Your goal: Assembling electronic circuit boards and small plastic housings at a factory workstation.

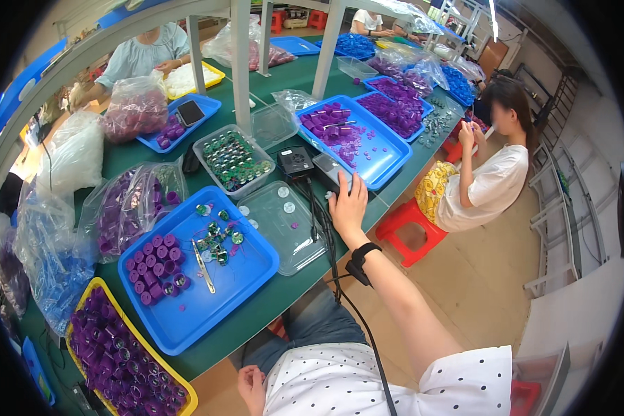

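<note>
My right hand (349, 206) reaches over the table's edge with its fingers spread, their tips at the near end of a dark phone-like device (331, 166). By my lap, my left hand (252, 385) hangs low with its fingers loosely curled in, and nothing shows in it. A blue tray (208, 305) in front of me holds purple cylindrical caps (156, 263), small green circuit boards (218, 239) with thin wires, and metal tweezers (203, 266). Beside the tray lies a clear plastic lid (284, 239) with a few round discs on it.
A black box (295, 161) with cables stands beyond the lid. Nearby are a clear tub of circuit boards (232, 159), another blue tray (388, 163) with purple parts, and a yellow tray (121, 360) of purple caps. A co-worker (492, 166) sits at right on a red stool (412, 232).
</note>
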A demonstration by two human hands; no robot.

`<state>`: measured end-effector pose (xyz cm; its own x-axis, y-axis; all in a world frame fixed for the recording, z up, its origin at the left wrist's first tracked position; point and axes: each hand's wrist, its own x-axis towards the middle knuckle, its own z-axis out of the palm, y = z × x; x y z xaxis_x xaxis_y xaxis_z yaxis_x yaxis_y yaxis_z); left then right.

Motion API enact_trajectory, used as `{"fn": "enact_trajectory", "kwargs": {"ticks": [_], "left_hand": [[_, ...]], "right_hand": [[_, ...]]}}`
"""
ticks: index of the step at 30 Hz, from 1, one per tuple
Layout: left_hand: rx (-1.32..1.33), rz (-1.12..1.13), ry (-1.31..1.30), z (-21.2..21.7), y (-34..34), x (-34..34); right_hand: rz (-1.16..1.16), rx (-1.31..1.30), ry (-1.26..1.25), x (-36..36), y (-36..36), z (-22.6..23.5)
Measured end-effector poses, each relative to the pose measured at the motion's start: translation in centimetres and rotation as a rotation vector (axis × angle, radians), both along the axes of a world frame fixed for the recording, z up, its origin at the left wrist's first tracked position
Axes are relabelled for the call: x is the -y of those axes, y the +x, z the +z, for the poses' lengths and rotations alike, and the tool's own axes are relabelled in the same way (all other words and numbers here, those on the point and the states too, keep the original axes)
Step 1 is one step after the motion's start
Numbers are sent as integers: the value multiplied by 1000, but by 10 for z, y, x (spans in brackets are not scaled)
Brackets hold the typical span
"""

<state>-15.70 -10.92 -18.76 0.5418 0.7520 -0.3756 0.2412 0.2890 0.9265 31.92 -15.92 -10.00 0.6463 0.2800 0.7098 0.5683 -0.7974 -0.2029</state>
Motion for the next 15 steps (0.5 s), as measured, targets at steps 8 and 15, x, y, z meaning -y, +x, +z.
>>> {"fn": "enact_trajectory", "kwargs": {"ticks": [8,15], "left_hand": [[-483,-529,118,93,34,-27],[-309,-365,-11,32,27,-23]], "right_hand": [[-29,18,-23,2,3,-1],[-53,28,-56,-3,5,-6]]}}
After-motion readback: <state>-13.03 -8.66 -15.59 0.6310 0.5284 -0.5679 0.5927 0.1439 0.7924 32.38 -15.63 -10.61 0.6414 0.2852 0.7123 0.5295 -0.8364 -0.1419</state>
